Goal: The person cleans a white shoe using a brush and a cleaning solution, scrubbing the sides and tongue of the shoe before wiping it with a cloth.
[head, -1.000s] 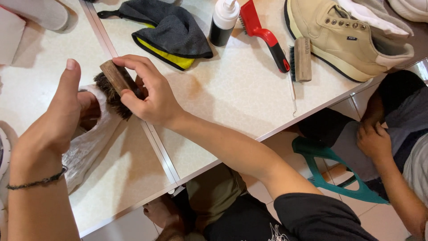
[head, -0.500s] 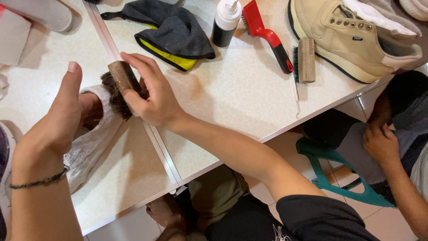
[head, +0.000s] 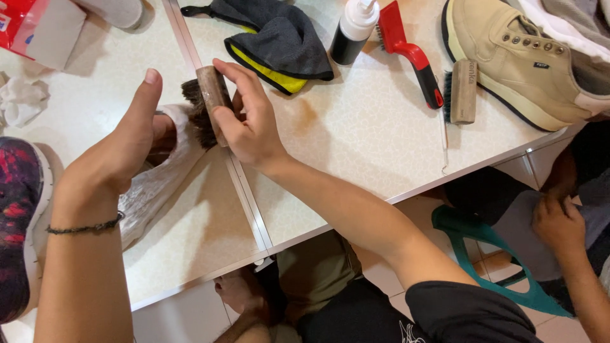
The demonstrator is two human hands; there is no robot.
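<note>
Under left hand [head: 117, 159], insole [head: 155, 184] half hidden.

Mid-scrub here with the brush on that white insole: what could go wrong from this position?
The right hand holds the wooden brush by fingertips only; a hard stroke could twist it loose. The white insole overhangs the seam in the table, propped by the left hand, so it may buckle. Flicked dirt could reach the grey-and-yellow cloth close by.
</note>
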